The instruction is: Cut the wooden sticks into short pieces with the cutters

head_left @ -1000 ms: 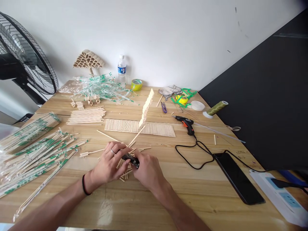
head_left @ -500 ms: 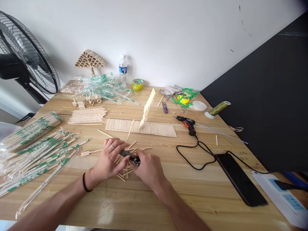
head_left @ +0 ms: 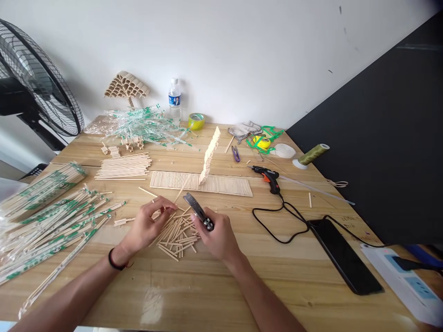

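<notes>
Swung hand cutter (head_left: pixel 197 208), clamped in right hand (head_left: pixel 218 235), away from left hand (head_left: pixel 147 225), over short-stick pile (head_left: pixel 178 237); apparently pinching long stick (head_left: pixel 181 190) between left fingertips; likely between cuts, needing realignment.

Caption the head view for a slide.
Left hand holds a thin wooden stick, right hand grips a dark hand tool, near short sticks.

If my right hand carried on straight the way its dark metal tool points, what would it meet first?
Probably the thin, pale wooden stick slanting near the left hand, then the flat panel of pale wooden sticks. Depth is unclear, so the tool could pass over that stick.
</notes>
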